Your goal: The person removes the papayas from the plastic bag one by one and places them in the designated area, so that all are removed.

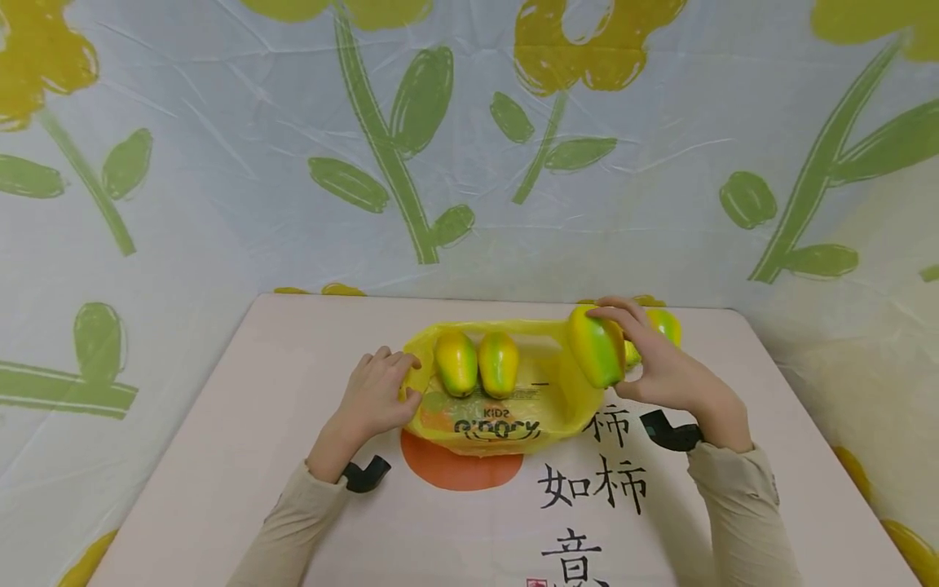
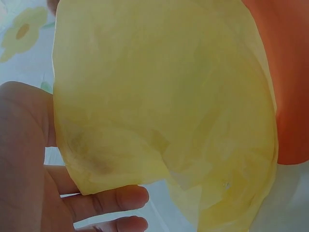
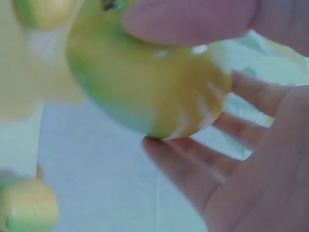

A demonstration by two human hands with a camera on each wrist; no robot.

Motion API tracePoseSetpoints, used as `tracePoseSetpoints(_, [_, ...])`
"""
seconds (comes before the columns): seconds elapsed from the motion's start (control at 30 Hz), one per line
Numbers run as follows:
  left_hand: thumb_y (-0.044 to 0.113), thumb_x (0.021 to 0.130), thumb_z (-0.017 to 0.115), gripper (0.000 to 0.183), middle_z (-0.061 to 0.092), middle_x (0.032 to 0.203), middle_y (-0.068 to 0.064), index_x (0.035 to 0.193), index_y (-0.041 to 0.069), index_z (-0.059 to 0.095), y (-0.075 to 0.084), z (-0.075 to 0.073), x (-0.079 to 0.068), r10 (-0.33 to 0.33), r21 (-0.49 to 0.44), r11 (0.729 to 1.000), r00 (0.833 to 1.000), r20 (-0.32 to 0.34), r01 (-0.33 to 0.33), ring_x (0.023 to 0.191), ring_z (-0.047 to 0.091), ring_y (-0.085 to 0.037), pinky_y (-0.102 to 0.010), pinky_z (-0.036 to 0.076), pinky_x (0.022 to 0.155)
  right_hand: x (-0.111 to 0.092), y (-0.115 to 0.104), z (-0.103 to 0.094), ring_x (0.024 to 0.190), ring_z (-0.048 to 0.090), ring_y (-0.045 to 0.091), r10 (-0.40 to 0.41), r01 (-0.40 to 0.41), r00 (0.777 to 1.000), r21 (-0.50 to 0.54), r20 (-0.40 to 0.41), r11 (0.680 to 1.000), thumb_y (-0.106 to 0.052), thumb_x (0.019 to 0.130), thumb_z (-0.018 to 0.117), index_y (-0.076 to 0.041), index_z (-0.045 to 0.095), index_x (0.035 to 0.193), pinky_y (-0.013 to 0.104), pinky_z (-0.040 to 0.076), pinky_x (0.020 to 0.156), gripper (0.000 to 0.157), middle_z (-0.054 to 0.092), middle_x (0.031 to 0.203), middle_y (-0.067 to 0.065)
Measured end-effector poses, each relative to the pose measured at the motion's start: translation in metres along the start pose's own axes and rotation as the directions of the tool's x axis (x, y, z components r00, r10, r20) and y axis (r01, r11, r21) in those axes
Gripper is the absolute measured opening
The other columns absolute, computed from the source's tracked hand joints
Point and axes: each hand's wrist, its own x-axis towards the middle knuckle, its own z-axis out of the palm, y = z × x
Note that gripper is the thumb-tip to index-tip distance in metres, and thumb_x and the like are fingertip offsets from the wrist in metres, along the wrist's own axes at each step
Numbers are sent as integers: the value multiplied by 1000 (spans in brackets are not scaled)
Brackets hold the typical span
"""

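A yellow plastic bag (image 1: 543, 408) lies spread open on the table, its mouth facing up. Two yellow-green papayas (image 1: 456, 364) rest side by side inside it, toward the left end. My left hand (image 1: 377, 390) holds the bag's left rim; in the left wrist view the thin plastic (image 2: 164, 87) passes between thumb and fingers. Over the bag's right end, my right hand (image 1: 660, 367) grips another papaya (image 1: 596, 346), thumb on one side and fingers on the other. The same papaya (image 3: 145, 87) fills the middle of the right wrist view.
Behind my right hand, more papayas (image 1: 664, 324) lie on the table to the right of the bag, partly hidden. The pale table cover (image 1: 352, 522) carries an orange disc (image 1: 462, 469) and black characters (image 1: 592, 485). A flower-print cloth (image 1: 293, 106) hangs behind the table.
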Motion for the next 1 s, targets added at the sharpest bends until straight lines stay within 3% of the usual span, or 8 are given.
tracePoseSetpoints(0.3, [17,74,60,30,71,96,-5,101,7,69,0,0,0,5,-7,1000,1000,-16,-5,76,48,-22,-38,41,70,-7,27,-35,128,34,24,-82,82,996,-16,-44,997,16,54,76,-4,40,143,62,40,89,98,28,150,17])
tracePoseSetpoints(0.5, [17,74,61,30,71,96,-4,101,7,68,0,0,0,-10,-6,1000,1000,-2,10,76,47,-21,-37,40,70,-11,54,-53,130,31,15,-51,48,997,-42,-64,998,18,53,78,-3,39,144,70,39,88,101,26,150,18])
tracePoseSetpoints(0.6, [17,74,61,30,71,97,-4,102,7,68,0,-1,0,-20,-9,1000,1000,4,20,76,47,-21,-36,39,70,-11,70,-58,131,30,10,-32,27,996,-58,-80,998,20,52,77,-3,40,143,47,41,103,101,26,151,17])
tracePoseSetpoints(0.73, [17,74,61,30,70,96,-4,102,8,68,0,-1,0,-27,-12,1000,1000,11,27,76,47,-21,-36,39,71,-12,89,-64,132,27,4,-18,12,994,-62,-105,998,22,50,76,-1,41,142,24,37,100,101,27,150,18])
tracePoseSetpoints(0.77, [18,75,61,30,70,96,-4,102,8,68,0,-1,0,-28,-11,1000,1000,12,28,77,47,-21,-36,39,71,-12,93,-65,132,27,3,-12,5,994,-62,-112,998,23,50,76,0,42,142,25,37,99,101,28,150,18])
tracePoseSetpoints(0.83, [18,74,61,30,70,96,-4,102,8,68,0,-1,0,-27,-15,1000,1000,11,27,77,47,-21,-36,39,71,-13,100,-68,132,28,4,-6,0,993,-52,-118,999,24,50,75,1,42,141,40,43,101,100,28,149,20])
tracePoseSetpoints(0.9, [17,74,61,30,70,96,-4,102,8,68,-1,-1,0,-25,-16,1000,1000,10,25,77,47,-21,-36,40,71,-14,108,-70,132,29,7,7,-14,992,-52,-125,999,23,50,74,1,42,141,40,43,101,99,28,149,20])
tracePoseSetpoints(1.0, [17,74,61,30,70,95,-4,102,8,68,-1,-1,0,-22,-19,1000,1000,3,22,76,48,-21,-36,39,70,-17,119,-73,132,30,14,37,-42,991,-37,-132,998,24,51,71,2,41,141,61,43,96,97,28,149,22])
